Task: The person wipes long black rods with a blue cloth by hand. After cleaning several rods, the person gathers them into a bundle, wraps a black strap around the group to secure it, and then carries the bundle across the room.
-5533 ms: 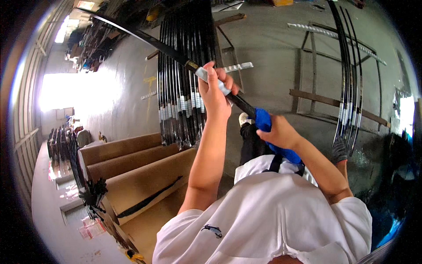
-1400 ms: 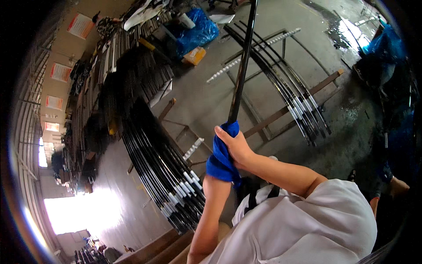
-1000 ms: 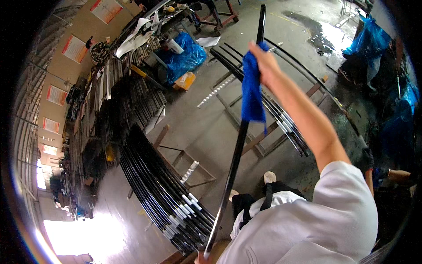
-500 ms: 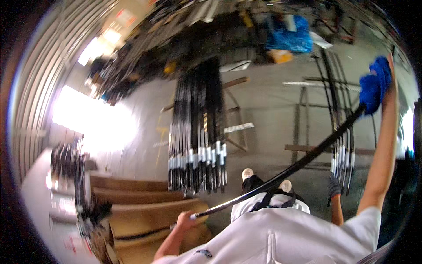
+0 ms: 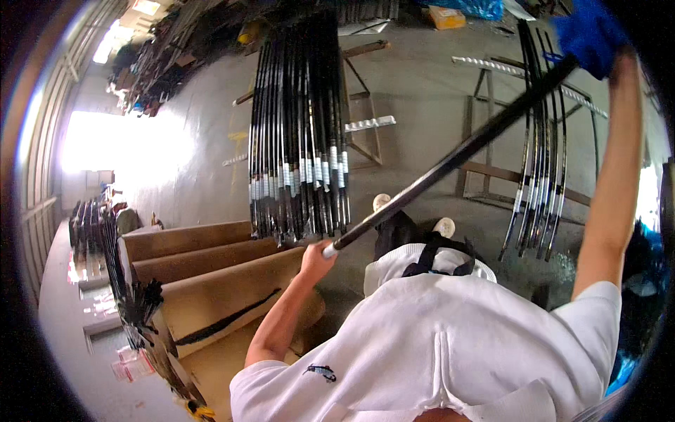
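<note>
A long black pole (image 5: 478, 138) slants across my front, rising from lower left to upper right. My left hand (image 5: 318, 261) is closed round its lower end, where a white tip shows beside the fingers. At the upper right, my right arm is stretched out and my right hand (image 5: 621, 62) grips a bunched blue cloth (image 5: 589, 39) against the pole's other end. Most of those right fingers are hidden by the cloth, and so is the pole's far end.
Ahead on the left, many black poles (image 5: 299, 126) with white bands lie side by side on a stand. Several more poles (image 5: 541, 155) rest on a metal rack (image 5: 485, 91) at the right. Brown cardboard-like boards (image 5: 225, 299) stand at my left, near bundled black rods (image 5: 112, 239).
The whole view has shifted, so the stands sit higher in it. My hands still hold the pole, both now higher in the picture. A dark-gloved hand by the right rack is out of sight.
</note>
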`<state>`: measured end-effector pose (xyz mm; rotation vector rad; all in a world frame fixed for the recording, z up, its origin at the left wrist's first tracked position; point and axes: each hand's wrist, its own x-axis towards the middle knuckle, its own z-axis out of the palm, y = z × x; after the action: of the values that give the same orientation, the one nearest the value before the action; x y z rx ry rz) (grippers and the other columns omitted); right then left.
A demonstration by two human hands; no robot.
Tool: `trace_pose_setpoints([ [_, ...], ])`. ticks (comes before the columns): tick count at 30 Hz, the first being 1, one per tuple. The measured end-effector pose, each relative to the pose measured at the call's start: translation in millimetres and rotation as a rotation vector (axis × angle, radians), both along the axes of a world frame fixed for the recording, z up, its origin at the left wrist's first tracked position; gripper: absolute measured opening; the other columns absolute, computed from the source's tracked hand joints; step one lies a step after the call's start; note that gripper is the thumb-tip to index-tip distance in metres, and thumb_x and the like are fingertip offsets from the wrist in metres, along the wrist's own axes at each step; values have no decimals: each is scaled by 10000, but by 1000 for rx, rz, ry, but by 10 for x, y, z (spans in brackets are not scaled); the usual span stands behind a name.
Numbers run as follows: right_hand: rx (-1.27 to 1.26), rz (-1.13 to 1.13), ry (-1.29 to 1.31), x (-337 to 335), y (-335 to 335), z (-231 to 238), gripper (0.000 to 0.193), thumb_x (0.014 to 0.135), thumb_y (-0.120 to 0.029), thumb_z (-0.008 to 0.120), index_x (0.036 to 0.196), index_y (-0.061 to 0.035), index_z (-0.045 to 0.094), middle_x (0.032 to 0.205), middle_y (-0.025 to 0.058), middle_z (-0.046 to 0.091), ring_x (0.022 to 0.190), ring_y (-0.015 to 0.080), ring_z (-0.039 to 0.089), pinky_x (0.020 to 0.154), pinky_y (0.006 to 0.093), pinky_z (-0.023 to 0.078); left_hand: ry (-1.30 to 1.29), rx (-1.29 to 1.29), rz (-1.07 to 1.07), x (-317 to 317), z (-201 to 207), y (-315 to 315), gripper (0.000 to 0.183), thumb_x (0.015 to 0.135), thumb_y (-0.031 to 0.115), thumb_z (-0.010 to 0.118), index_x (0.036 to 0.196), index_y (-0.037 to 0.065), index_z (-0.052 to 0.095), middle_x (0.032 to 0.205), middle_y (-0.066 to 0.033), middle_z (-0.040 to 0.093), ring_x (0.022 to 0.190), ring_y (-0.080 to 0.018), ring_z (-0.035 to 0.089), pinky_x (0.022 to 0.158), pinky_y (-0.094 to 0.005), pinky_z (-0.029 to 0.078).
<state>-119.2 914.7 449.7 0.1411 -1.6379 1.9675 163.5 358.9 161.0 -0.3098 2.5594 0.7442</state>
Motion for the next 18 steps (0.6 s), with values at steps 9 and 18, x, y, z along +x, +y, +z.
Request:
trace_pose_setpoints([
  [9, -297, 262, -418, 884, -2152, -1079, 179, 784, -168, 681, 707, -68, 553, 618, -30, 526, 531, 82, 474, 497, 258, 396, 220, 554, -14, -1279, 695, 1951, 266, 774, 263, 710, 844, 29, 603, 635, 12, 562, 528, -88, 473, 465, -281, 379],
  [18, 476, 220, -559, 1216, -1883, -1813, 285, 704, -244, 711, 742, -18, 542, 612, 151, 585, 526, 289, 572, 525, 372, 448, 156, 641, -479, -1750, 1291, 1652, 627, 802, 327, 646, 1266, -22, 408, 1252, -172, 500, 1239, -282, 395, 1008, -371, 310],
])
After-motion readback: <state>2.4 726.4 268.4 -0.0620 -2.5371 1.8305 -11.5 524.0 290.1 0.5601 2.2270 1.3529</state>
